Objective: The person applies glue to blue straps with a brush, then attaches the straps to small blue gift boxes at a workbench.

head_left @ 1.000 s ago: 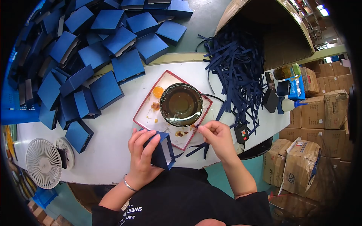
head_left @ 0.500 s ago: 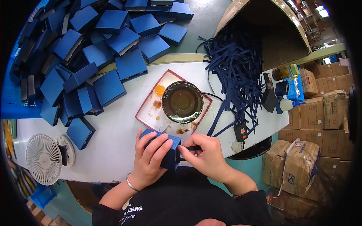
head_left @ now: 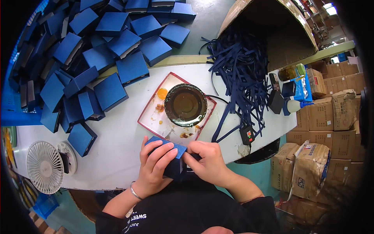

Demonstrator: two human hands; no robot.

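My left hand (head_left: 157,163) is wrapped round a small blue box (head_left: 180,150), fingers over its top, just above the table's near edge. At the box's right side my right hand (head_left: 208,162) is closed in a pinch. A dark ribbon end (head_left: 196,156) shows between its fingers, partly hidden. Beyond the hands, a round pot (head_left: 185,105) of brownish liquid stands on a stained, red-rimmed tray (head_left: 150,117). To the right lies a tangled heap of dark blue ribbons (head_left: 241,74).
Many blue boxes (head_left: 111,92) are piled at the left and back. A white fan (head_left: 45,167) stands at the left edge. An open carton (head_left: 290,46) is behind the ribbons. A cable with a controller (head_left: 247,135) lies at the right, near a squeeze bottle (head_left: 294,106).
My right hand has shifted slightly left, its fingers closer against the box's side, and less ribbon shows. The box tilts a little differently. The camera view has moved slightly.
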